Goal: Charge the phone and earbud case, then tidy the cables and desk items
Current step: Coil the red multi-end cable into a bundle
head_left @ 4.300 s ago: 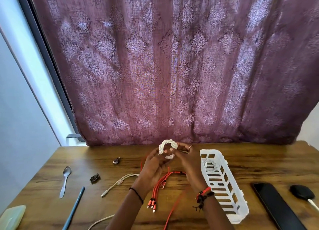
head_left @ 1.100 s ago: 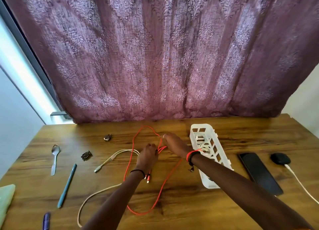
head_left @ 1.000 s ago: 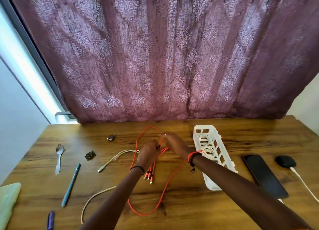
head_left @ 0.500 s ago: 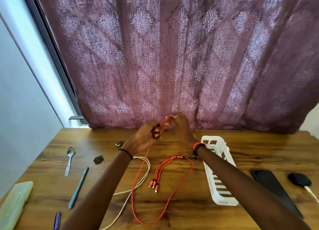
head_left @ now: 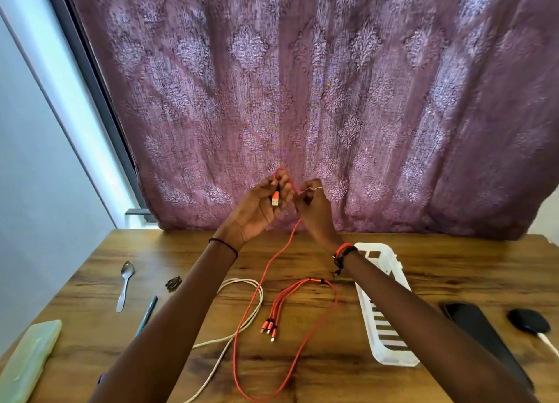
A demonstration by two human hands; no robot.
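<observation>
**Asker:** Where are your hands?

**Me:** Both are raised above the counter (head_left: 453, 269). My left hand (head_left: 260, 209) grips the plug end of the red cable (head_left: 302, 281). My right hand (head_left: 314, 212) pinches the cord just beside it. The rest trails down in a loose loop on the wood.

**Asker:** How much is done?

**Me:** The earbud case (head_left: 527, 324), far right, has a white lead (head_left: 547, 342) in it, so I judge it to be charging. The phone (head_left: 478, 321) lies dark beside the basket (head_left: 390, 357), and I see no lead to it. Tidying looks barely begun. The white cable (head_left: 242, 279), spoon (head_left: 125, 281) and pen (head_left: 148, 312) lie loose to the left.
</observation>
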